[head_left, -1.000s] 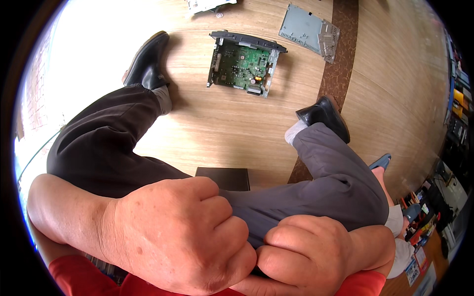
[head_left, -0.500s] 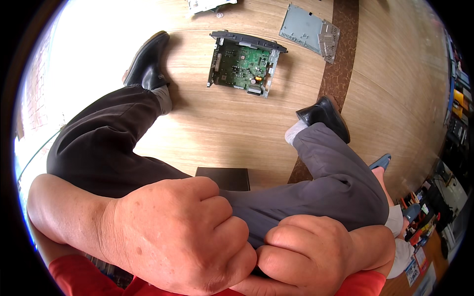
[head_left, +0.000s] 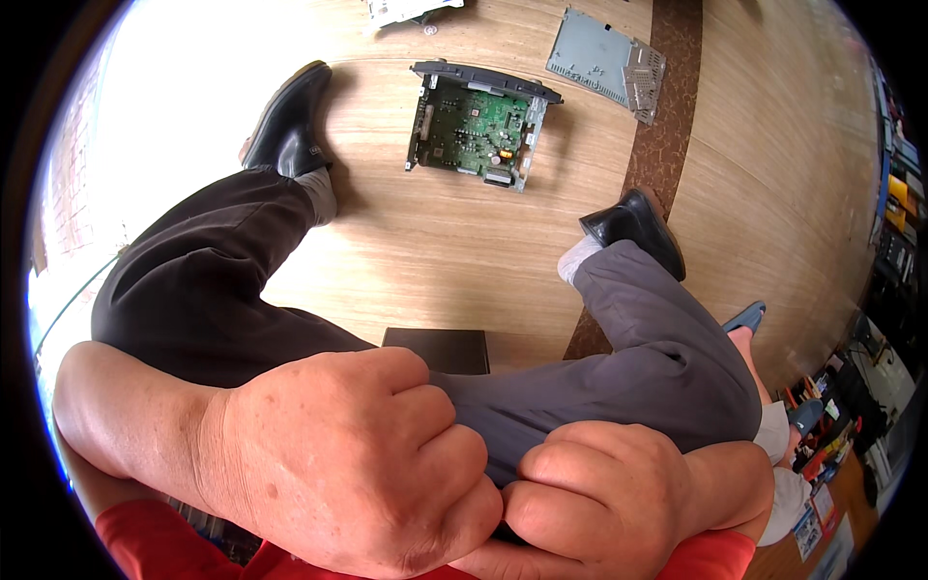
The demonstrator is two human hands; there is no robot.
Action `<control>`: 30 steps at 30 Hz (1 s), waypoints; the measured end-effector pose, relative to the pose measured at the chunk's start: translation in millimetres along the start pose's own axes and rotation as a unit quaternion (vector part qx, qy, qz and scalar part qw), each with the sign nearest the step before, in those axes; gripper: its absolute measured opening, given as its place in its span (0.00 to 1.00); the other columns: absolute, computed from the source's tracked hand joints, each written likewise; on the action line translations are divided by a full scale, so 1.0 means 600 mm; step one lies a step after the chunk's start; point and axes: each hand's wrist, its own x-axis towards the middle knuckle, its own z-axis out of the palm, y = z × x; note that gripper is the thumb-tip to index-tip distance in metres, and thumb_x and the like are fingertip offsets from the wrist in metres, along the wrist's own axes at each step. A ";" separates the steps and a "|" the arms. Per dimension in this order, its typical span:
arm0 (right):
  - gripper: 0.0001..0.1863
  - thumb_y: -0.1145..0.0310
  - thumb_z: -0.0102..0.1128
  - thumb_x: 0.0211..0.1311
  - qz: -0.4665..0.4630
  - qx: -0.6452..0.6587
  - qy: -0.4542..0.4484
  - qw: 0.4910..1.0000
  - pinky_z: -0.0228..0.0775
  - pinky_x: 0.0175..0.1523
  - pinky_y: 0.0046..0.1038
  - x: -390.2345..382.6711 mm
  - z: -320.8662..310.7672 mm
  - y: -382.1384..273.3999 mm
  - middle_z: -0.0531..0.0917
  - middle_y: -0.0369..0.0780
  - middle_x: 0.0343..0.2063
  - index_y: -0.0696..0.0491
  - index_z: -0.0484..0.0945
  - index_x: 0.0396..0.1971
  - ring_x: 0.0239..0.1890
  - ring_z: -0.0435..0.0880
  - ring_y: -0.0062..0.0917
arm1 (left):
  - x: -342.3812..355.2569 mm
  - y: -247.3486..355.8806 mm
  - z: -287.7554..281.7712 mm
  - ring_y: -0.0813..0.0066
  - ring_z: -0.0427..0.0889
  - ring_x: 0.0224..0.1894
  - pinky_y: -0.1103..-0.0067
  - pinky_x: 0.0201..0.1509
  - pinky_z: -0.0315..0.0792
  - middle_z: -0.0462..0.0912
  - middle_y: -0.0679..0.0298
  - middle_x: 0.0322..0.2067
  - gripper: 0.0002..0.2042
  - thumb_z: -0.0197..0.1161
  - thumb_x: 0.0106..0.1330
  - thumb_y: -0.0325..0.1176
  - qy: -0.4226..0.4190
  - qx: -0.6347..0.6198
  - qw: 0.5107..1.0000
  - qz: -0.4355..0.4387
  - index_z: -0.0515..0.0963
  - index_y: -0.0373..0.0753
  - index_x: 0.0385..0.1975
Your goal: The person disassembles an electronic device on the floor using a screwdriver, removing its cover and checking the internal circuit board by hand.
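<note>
My left hand (head_left: pixel 358 454) is curled into a fist low in the picture, knuckles up, over my lap. Beside it my right hand (head_left: pixel 590 483) is also closed, its fingers bent toward the left one; a small dark patch shows between them, and whatever they may hold is hidden. Beyond my hands an opened metal electronic unit (head_left: pixel 474 130) lies on the floor between my feet, its green circuit board showing and a black front panel on the far side. A flat dark object (head_left: pixel 435 346) lies just past my hands, partly covered.
A grey metal cover plate (head_left: pixel 590 53) lies back right, and another metal part (head_left: pixel 406 10) at the top. My black shoes (head_left: pixel 295 116) rest either side of the unit. Another person's bare leg with a slipper (head_left: pixel 744 319) is at the right, near cluttered items (head_left: pixel 899 213).
</note>
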 end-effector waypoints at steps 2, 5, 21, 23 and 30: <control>0.08 0.65 0.72 0.54 -0.002 -0.002 0.007 1.000 0.61 0.23 0.31 0.000 0.001 0.000 0.70 0.36 0.22 0.50 0.82 0.24 0.22 0.71 0.30 | 0.000 0.000 -0.001 0.77 0.65 0.15 0.78 0.19 0.60 0.61 0.71 0.16 0.10 0.63 0.40 0.35 -0.001 0.003 1.000 0.000 0.68 0.41 0.15; 0.07 0.66 0.72 0.54 0.000 0.001 0.001 1.000 0.61 0.22 0.31 -0.002 0.001 0.001 0.70 0.35 0.22 0.50 0.82 0.24 0.22 0.71 0.30 | 0.000 0.001 -0.001 0.77 0.65 0.16 0.78 0.20 0.61 0.61 0.71 0.16 0.10 0.63 0.41 0.35 0.003 0.004 1.000 -0.001 0.69 0.40 0.16; 0.07 0.66 0.73 0.53 0.002 -0.002 -0.002 1.000 0.61 0.23 0.30 -0.001 0.001 0.001 0.69 0.35 0.22 0.50 0.83 0.25 0.22 0.71 0.30 | -0.001 -0.001 0.002 0.77 0.67 0.16 0.78 0.20 0.63 0.62 0.71 0.16 0.09 0.64 0.42 0.35 0.004 0.005 1.000 0.001 0.71 0.39 0.17; 0.07 0.66 0.72 0.54 0.000 -0.004 0.002 1.000 0.61 0.23 0.30 0.000 0.001 0.000 0.70 0.35 0.22 0.50 0.83 0.25 0.23 0.71 0.30 | -0.002 0.001 0.003 0.77 0.66 0.16 0.78 0.20 0.63 0.62 0.71 0.17 0.09 0.63 0.42 0.35 0.003 0.008 1.000 -0.001 0.71 0.39 0.17; 0.21 0.60 0.79 0.53 0.152 0.042 -0.047 0.986 0.66 0.17 0.25 0.028 -0.020 -0.017 0.72 0.38 0.16 0.56 0.75 0.17 0.14 0.72 0.26 | -0.003 0.004 0.000 0.77 0.66 0.16 0.78 0.20 0.62 0.62 0.71 0.16 0.10 0.63 0.41 0.36 0.006 0.012 1.000 -0.004 0.71 0.39 0.17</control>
